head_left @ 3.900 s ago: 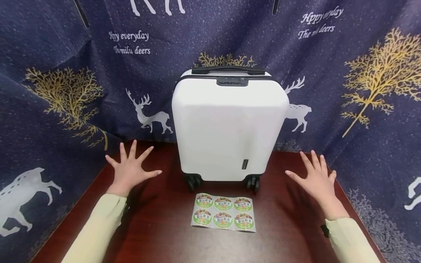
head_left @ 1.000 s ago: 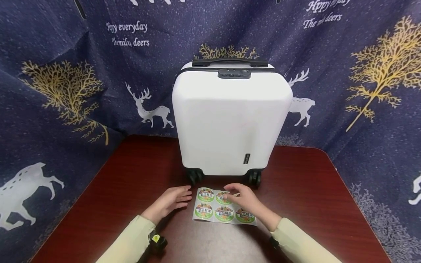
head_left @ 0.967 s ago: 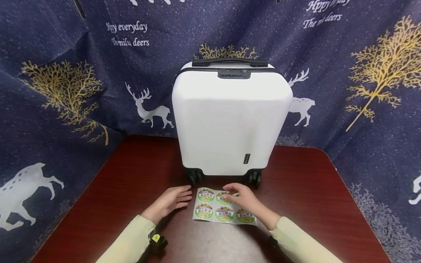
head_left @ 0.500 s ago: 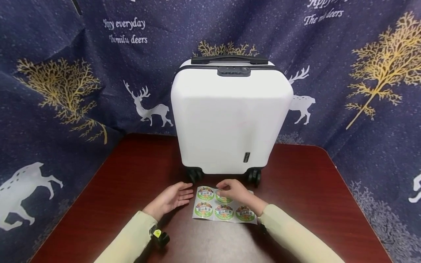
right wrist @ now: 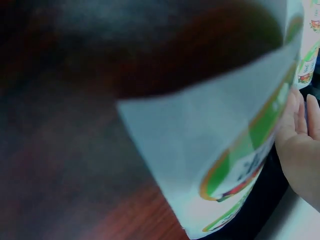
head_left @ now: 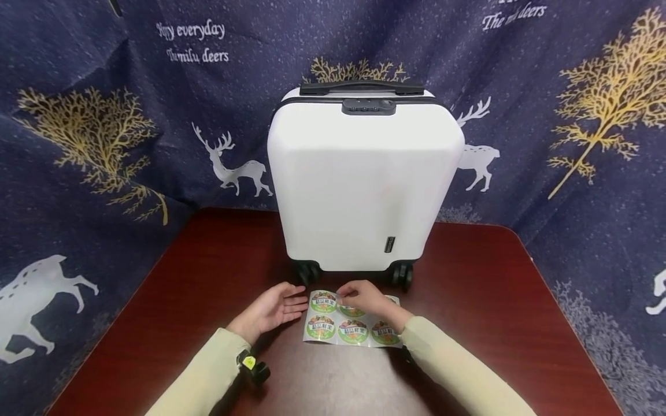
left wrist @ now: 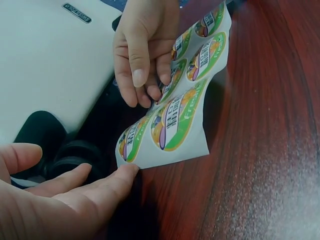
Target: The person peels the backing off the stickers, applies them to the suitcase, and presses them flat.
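Observation:
A sheet of round fruit stickers [head_left: 354, 331] lies on the table in front of a white suitcase [head_left: 359, 190]. My left hand [head_left: 273, 311] is at the sheet's left edge, palm turned toward it. In the left wrist view, one of its fingertips is right at the sheet's short edge. Over the top row of stickers is my right hand [head_left: 364, 296], covering part of the middle and right ones. Its fingers bend loosely, with the thumb apart from them in the left wrist view. The sheet [right wrist: 175, 125] looks curved and lifted off the flat in both wrist views.
The suitcase stands on black wheels [head_left: 402, 275] right behind the sheet, with a handle [head_left: 361, 88] and a combination lock [head_left: 368, 107] on top. A dark red table [head_left: 208, 254] bears it all. A blue deer-print cloth [head_left: 229, 86] hangs around the back and sides.
From wide apart beside the suitcase, both hands have come in to the sheet. Over the last second my right hand has shifted left across the stickers, and my left palm has turned up more.

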Demonstrator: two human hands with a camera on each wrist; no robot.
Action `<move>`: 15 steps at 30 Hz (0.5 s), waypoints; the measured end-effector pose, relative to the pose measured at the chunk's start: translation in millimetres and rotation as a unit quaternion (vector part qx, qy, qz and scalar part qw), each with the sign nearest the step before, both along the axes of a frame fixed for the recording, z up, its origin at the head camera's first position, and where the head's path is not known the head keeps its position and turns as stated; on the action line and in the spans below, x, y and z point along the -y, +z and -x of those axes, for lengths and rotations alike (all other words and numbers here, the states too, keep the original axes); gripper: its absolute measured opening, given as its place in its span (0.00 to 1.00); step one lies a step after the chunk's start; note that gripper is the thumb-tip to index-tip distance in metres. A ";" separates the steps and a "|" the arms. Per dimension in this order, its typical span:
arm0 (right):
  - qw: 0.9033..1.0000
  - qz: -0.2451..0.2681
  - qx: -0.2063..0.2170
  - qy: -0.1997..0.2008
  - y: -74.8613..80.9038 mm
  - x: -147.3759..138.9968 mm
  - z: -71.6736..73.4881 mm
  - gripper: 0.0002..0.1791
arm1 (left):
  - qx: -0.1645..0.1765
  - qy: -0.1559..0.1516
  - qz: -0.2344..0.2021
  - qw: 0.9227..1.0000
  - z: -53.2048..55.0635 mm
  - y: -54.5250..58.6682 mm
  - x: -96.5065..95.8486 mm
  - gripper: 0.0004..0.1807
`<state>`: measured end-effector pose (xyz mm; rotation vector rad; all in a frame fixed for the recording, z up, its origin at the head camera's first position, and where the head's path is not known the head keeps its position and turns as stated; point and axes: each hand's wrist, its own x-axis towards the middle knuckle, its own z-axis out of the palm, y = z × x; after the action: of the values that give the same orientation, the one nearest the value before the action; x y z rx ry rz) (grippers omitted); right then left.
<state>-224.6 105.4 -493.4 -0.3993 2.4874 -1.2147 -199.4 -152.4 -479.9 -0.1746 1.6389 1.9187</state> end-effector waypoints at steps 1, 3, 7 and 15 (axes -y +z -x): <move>1.000 0.000 -0.002 0.004 -0.4 0.2 0.5 0.14 | 0.001 0.001 -0.001 1.000 0.5 0.4 -0.2 0.35; 1.000 0.002 -0.001 0.009 -0.9 0.5 1.0 0.15 | 0.007 0.006 -0.004 1.000 1.2 0.9 -0.9 0.35; 1.000 0.004 0.003 0.008 -2.2 0.5 0.7 0.15 | 0.020 0.012 -0.010 1.000 2.8 -0.4 -1.6 0.34; 1.000 0.015 0.009 0.010 0.1 -1.5 -3.1 0.16 | 0.054 0.029 -0.045 0.997 4.4 -7.1 -1.5 0.34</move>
<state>-221.5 106.9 -493.3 -0.4171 2.4473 -1.2434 -203.8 -150.8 -487.0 -0.2873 1.4897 1.9854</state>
